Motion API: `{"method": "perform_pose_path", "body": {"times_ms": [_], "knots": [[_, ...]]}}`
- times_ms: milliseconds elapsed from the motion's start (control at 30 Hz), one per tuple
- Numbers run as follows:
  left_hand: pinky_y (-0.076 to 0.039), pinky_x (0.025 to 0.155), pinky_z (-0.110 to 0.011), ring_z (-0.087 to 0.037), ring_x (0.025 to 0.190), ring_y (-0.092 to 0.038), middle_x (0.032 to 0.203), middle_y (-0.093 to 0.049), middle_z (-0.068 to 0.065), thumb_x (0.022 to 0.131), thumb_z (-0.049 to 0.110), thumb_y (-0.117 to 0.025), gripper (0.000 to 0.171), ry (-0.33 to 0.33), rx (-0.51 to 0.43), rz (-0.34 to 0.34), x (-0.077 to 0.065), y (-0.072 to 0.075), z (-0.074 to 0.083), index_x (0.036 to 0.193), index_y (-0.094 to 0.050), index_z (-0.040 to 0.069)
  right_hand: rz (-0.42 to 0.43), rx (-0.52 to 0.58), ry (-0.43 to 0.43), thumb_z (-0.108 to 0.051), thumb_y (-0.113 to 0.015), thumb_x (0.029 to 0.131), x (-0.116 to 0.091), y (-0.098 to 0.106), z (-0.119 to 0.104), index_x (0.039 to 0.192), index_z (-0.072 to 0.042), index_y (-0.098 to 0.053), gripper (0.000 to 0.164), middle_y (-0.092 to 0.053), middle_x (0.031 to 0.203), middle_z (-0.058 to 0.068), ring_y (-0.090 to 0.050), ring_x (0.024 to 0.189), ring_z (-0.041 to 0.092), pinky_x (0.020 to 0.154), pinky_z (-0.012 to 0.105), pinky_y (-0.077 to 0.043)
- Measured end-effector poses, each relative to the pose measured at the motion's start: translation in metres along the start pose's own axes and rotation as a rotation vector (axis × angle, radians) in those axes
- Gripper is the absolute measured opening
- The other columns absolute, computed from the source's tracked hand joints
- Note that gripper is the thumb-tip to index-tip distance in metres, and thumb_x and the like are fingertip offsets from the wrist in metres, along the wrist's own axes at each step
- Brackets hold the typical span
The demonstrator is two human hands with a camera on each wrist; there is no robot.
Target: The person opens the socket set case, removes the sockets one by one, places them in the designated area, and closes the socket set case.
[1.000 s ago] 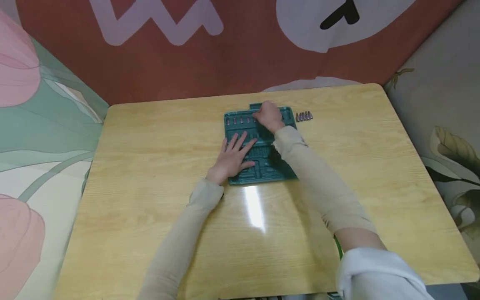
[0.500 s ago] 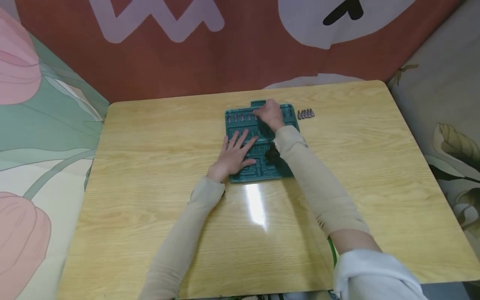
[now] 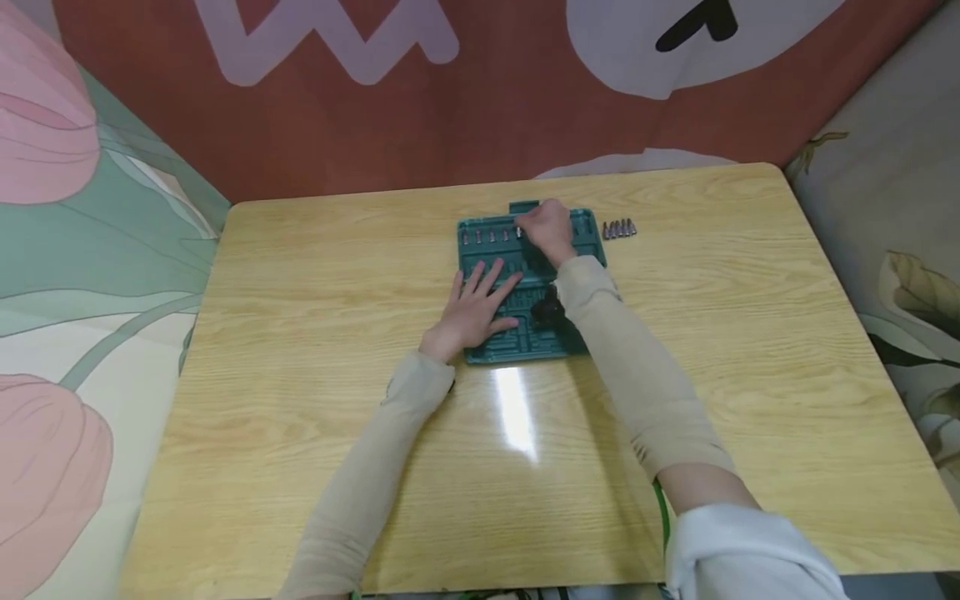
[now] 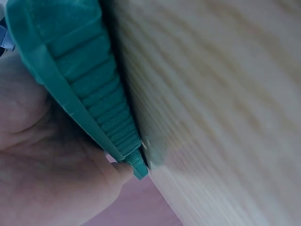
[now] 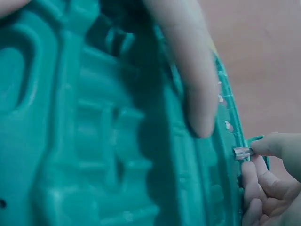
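Wood-grained tabletop (image 3: 315,300) is carrying a green tray (image 3: 534,265). On the tray's left side, the left hand (image 3: 471,317) is lying spread, likely steadying it. At the tray's far row, the right hand (image 3: 550,227) is pinching a metal piece (image 5: 242,153) by its end, presumably for control. Loose pieces (image 3: 619,229) are lying just right of the tray, probably for easy reach. I'm seeing no readable label.

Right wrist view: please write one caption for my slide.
Right hand pinches a metal piece near the edge of a green tray.
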State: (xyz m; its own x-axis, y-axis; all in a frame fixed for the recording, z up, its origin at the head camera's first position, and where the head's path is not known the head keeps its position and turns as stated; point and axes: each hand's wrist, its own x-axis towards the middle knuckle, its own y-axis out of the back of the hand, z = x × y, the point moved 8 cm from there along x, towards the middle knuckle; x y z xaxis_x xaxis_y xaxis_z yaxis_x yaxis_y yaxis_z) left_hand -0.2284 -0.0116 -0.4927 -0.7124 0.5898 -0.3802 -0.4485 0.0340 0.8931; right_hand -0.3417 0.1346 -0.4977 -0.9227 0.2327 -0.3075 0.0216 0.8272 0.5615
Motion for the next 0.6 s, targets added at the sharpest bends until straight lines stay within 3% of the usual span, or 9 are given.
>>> {"method": "perform_pose_path", "body": {"times_ms": [133, 233, 400, 600], "knots": [[0.006, 0.113, -0.053, -0.029, 0.146, 0.01, 0.161, 0.009, -0.004, 0.098, 0.056, -0.04, 0.075, 0.001, 0.005, -0.003, 0.0, 0.001, 0.001, 0.157, -0.003, 0.03, 0.002, 0.113, 0.023, -0.021, -0.062, 0.093, 0.001, 0.006, 0.0, 0.09, 0.003, -0.074, 0.027, -0.065, 0.069, 0.003, -0.056, 0.058, 0.013, 0.055, 0.027, -0.044], [0.005, 0.114, -0.053, -0.029, 0.146, 0.01, 0.161, 0.009, -0.004, 0.098, 0.056, -0.04, 0.074, 0.003, 0.01, -0.004, 0.0, 0.001, 0.001, 0.157, -0.003, 0.03, -0.046, 0.211, 0.001, -0.017, -0.06, 0.092, 0.002, 0.009, 0.002, 0.092, 0.004, -0.072, 0.025, -0.067, 0.078, 0.004, -0.06, 0.07, 0.015, 0.062, 0.027, -0.047], [0.006, 0.113, -0.053, -0.029, 0.146, 0.01, 0.161, 0.009, -0.004, 0.098, 0.056, -0.04, 0.074, 0.004, 0.006, -0.006, 0.0, 0.0, 0.001, 0.157, -0.003, 0.03, -0.137, 0.226, -0.05, -0.017, -0.061, 0.092, 0.002, 0.008, 0.005, 0.101, 0.003, -0.07, 0.024, -0.064, 0.082, 0.003, -0.058, 0.075, 0.017, 0.067, 0.028, -0.047], [0.005, 0.114, -0.052, -0.029, 0.146, 0.01, 0.162, 0.009, -0.004, 0.098, 0.056, -0.041, 0.075, 0.001, 0.011, -0.002, 0.0, -0.001, 0.0, 0.157, -0.002, 0.031, -0.21, 0.255, -0.039, -0.019, -0.063, 0.093, 0.002, 0.012, 0.005, 0.111, 0.004, -0.068, 0.03, -0.064, 0.082, 0.001, -0.06, 0.076, 0.015, 0.074, 0.03, -0.05]]}}
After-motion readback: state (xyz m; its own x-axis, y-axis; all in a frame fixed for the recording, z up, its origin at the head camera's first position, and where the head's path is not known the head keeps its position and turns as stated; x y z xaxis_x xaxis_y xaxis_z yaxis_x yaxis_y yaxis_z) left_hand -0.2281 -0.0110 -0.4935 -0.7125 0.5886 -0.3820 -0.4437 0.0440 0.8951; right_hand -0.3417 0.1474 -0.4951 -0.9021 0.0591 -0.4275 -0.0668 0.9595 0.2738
